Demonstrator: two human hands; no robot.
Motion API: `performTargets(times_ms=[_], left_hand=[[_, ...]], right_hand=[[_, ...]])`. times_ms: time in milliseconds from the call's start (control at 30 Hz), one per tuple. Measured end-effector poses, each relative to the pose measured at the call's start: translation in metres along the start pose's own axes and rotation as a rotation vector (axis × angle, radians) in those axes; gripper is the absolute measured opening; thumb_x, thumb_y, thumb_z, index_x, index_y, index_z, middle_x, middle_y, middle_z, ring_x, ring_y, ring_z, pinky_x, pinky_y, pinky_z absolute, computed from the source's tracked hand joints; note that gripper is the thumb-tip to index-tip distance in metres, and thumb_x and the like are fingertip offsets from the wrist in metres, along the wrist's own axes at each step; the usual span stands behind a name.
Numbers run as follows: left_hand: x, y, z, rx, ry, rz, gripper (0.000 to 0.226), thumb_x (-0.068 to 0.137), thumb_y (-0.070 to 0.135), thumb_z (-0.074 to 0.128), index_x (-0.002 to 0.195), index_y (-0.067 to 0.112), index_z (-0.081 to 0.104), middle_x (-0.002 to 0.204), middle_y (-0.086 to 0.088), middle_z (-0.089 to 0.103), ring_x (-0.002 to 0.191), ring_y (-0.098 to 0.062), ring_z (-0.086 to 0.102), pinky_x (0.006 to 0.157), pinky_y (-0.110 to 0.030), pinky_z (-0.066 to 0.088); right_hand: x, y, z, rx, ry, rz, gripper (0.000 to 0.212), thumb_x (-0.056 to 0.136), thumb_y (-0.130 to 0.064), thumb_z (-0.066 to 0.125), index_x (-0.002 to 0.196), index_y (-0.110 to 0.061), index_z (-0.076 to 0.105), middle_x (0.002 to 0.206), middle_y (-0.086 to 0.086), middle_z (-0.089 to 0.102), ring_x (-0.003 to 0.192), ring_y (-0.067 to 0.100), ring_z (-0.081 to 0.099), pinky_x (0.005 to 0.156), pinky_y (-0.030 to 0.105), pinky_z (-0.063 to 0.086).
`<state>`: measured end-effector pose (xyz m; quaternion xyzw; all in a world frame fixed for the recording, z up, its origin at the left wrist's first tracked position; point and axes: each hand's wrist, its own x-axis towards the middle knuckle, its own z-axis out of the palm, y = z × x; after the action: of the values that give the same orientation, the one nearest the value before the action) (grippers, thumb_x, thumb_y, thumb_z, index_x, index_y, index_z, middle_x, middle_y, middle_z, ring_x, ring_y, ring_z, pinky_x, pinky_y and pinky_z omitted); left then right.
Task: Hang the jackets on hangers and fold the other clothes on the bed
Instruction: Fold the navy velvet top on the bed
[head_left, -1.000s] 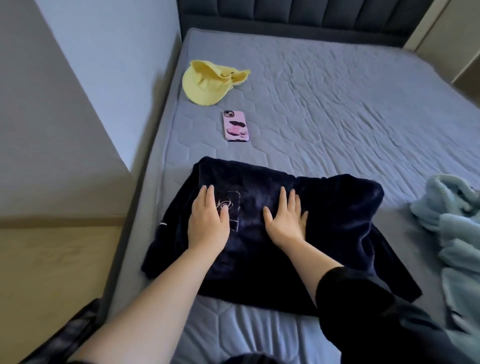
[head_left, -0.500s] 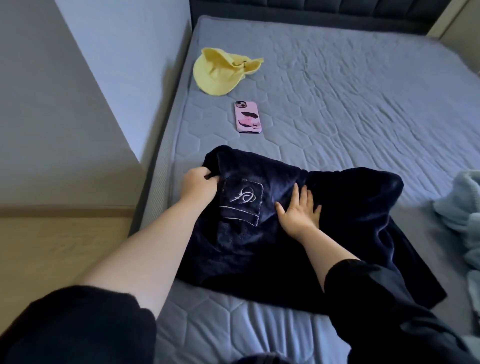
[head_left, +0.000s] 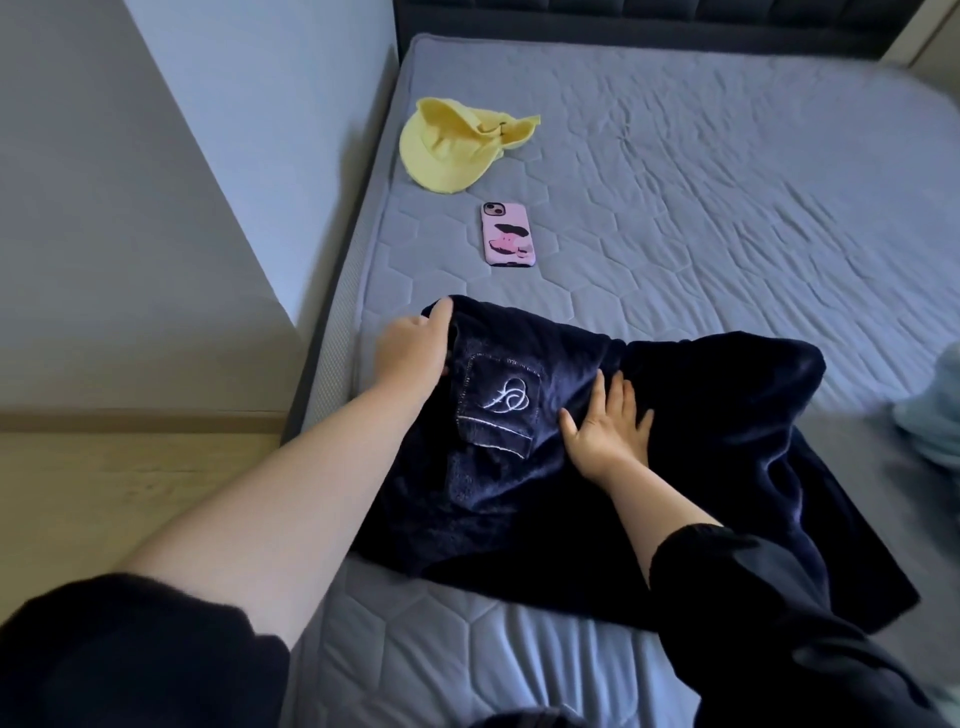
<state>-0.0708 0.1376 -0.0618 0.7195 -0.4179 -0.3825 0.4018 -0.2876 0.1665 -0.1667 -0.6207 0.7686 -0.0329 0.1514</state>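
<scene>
**A:** Left hand (head_left: 415, 353) has slid off the middle of the navy garment (head_left: 727, 415) and gone out to its far left corner. Its fingers are curled round the edge there, thumb on top.

**B:** And the right hand (head_left: 608, 431) has stayed put. It lies flat with fingers spread, pressing down just right of the pocket (head_left: 498, 405). That reads as an anchor to me, pinning the centre so the cloth won't drag while the left side gets pulled over.

**A:** Agreed, it looks like a fold being set up. Where's the garment sitting?

**B:** It's on the near left part of the bed (head_left: 727, 234), with its right side trailing toward the near right. The cloth is plush, velvety and very dark blue, rumpled on the right. The pocket is a stitched square carrying a pale looping heart emblem.

**A:** It's soft and thick, so I'd expect it to slump rather than hold a crisp crease.

**B:** Pale blue clothes (head_left: 930, 415) wait at the right edge, well apart. Further up lies a pink phone (head_left: 506, 235), and beyond that a yellow cap (head_left: 452, 145).
</scene>
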Motion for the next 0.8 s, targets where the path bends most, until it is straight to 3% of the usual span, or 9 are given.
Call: performTargets(times_ms=[100,233,333,433,500,567,633,733,800], left_hand=[[0.002,0.012,0.016,-0.063,-0.163,-0.221,0.046,0.078,0.053,0.062,0.095,0.010,0.062,0.091,-0.003,0.066,0.081,-0.022,0.063,0.075,-0.035,0.052],[0.009,-0.002,0.020,-0.380,-0.055,-0.446,0.034,0.090,0.024,0.059,0.118,0.005,0.058,0.106,-0.011,0.063,0.092,-0.028,0.062,0.085,-0.039,0.054],[0.012,-0.027,0.009,-0.226,0.126,-0.435,0.036,0.095,0.027,0.055,0.116,-0.001,0.059,0.104,-0.014,0.064,0.089,-0.031,0.062,0.075,-0.036,0.052],[0.001,-0.042,0.010,0.209,0.235,-0.079,0.028,0.099,0.030,0.048,0.097,0.002,0.054,0.094,-0.012,0.063,0.086,-0.032,0.059,0.066,-0.036,0.040],[-0.007,-0.037,0.014,0.490,0.272,0.266,0.018,0.098,0.027,0.049,0.101,0.009,0.051,0.084,-0.007,0.058,0.083,-0.033,0.059,0.061,-0.036,0.037],[-0.011,-0.030,0.015,0.670,0.266,0.511,0.032,0.092,0.015,0.057,0.124,0.010,0.050,0.107,-0.010,0.060,0.102,-0.032,0.057,0.078,-0.040,0.043],[-0.021,-0.022,0.022,0.794,0.228,0.758,0.055,0.084,0.008,0.060,0.137,0.008,0.044,0.135,-0.014,0.049,0.125,-0.033,0.044,0.101,-0.048,0.036],[-0.047,-0.031,0.038,0.989,-0.040,1.087,0.055,0.090,0.024,0.047,0.142,0.009,0.042,0.151,-0.011,0.037,0.142,-0.028,0.028,0.112,-0.053,0.024],[-0.057,-0.057,0.039,1.150,-0.252,1.043,0.061,0.097,0.039,0.030,0.152,0.015,0.022,0.160,-0.004,0.018,0.148,-0.020,0.010,0.118,-0.045,0.010]], right_hand=[[0.001,0.000,0.000,-0.007,-0.020,0.003,0.079,0.095,-0.059,0.027,0.153,-0.019,-0.008,0.161,0.006,-0.013,0.148,0.021,-0.012,0.116,0.052,-0.005],[0.001,0.002,0.001,0.005,-0.017,0.001,0.079,0.095,-0.059,0.028,0.153,-0.020,-0.008,0.161,0.006,-0.012,0.148,0.021,-0.011,0.116,0.052,-0.005],[0.001,0.001,0.001,0.006,-0.018,-0.011,0.078,0.094,-0.059,0.028,0.153,-0.022,-0.008,0.161,0.007,-0.012,0.148,0.021,-0.012,0.116,0.052,-0.005],[0.001,0.001,0.002,-0.009,-0.015,-0.020,0.077,0.095,-0.058,0.027,0.153,-0.022,-0.009,0.161,0.007,-0.013,0.147,0.021,-0.012,0.116,0.052,-0.005],[0.001,0.001,0.002,-0.013,-0.017,-0.014,0.078,0.095,-0.058,0.027,0.153,-0.021,-0.009,0.161,0.007,-0.013,0.147,0.021,-0.012,0.116,0.051,-0.006],[0.001,0.000,0.003,-0.021,-0.019,-0.014,0.078,0.095,-0.059,0.026,0.153,-0.020,-0.010,0.160,0.007,-0.014,0.147,0.021,-0.012,0.116,0.051,-0.006],[0.001,-0.001,0.003,-0.030,-0.008,-0.016,0.078,0.095,-0.058,0.025,0.153,-0.020,-0.010,0.160,0.008,-0.013,0.147,0.022,-0.012,0.116,0.052,-0.006],[0.002,-0.002,0.002,-0.053,-0.009,-0.013,0.078,0.095,-0.059,0.024,0.153,-0.019,-0.010,0.160,0.008,-0.013,0.147,0.022,-0.012,0.116,0.052,-0.006],[0.001,-0.002,0.001,-0.051,-0.009,-0.017,0.077,0.095,-0.058,0.024,0.152,-0.020,-0.011,0.160,0.008,-0.014,0.147,0.021,-0.013,0.116,0.051,-0.006]])
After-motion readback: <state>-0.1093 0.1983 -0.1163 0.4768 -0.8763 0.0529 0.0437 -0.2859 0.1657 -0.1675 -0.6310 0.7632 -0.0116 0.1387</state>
